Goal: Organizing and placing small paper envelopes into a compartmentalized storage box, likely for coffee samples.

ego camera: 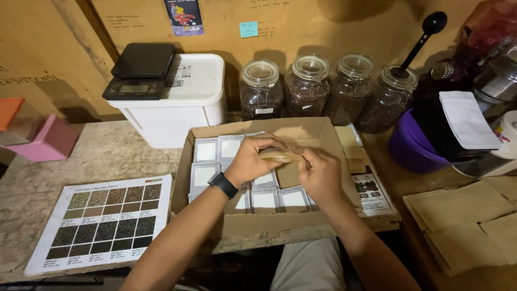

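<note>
The person sits at a wooden surface (107,156) with a cardboard box (269,229) in the middle of the frame. Both hands meet over the box. The left hand (252,159), with a black watch (223,185) on the wrist, is curled around one end of a small brown paper pouch (280,156). The right hand (321,175) pinches the other end — fingers closed on it. The pouch sits flat between the two hands, just above the box.

Inside the box lie rows of small packets with white windows (231,148), side by side.

It looks like the step in hand is getting this one pouch ready, maybe opening or flattening its top. A next move would need a soft, steady grip, since the paper is thin and can crease.

At the upper middle stand four glass jars (309,86) of dark beans — one has a black scoop (425,32) in it. At the upper left, a black scale (141,70) rests on a white tub (177,113). A colour chart sheet (102,221) lies at the lower left. More brown pouches (463,221) are piled at the lower right.
</note>
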